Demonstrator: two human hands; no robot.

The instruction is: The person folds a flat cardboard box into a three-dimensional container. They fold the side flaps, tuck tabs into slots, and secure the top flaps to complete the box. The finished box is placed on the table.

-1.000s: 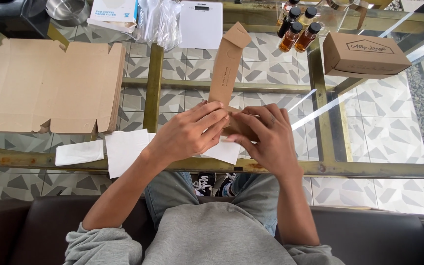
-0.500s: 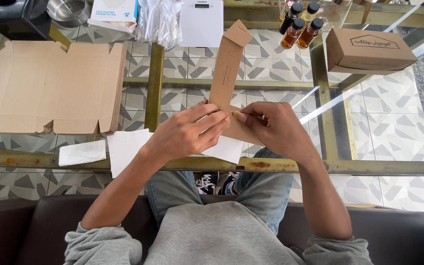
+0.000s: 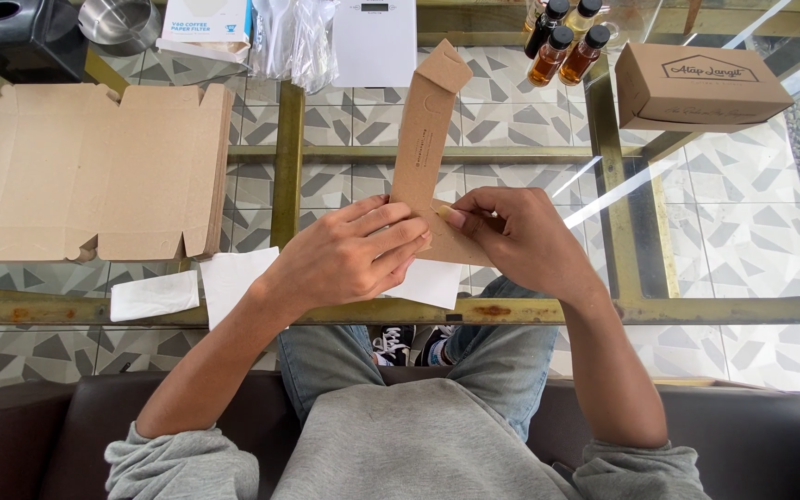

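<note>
A brown cardboard box blank (image 3: 426, 139) lies on the glass table (image 3: 715, 250), its long strip pointing away from me and its near end folded. My left hand (image 3: 349, 255) presses down on the near part of the blank, fingers closed over it. My right hand (image 3: 516, 243) pinches the fold at the near right, thumb and forefinger on the cardboard edge. White paper sheets (image 3: 233, 278) lie under and beside my hands.
A stack of flat cardboard blanks (image 3: 94, 171) lies at the left. A closed brown box (image 3: 696, 85) stands at the far right, next to several small amber bottles (image 3: 562, 42). A white scale (image 3: 375, 42), plastic bags (image 3: 293, 37), a filter pack and a black device line the far edge.
My right hand has shifted left and up along the fold, its fingertips now at the crease. The left hand has stayed pressed on the blank.
</note>
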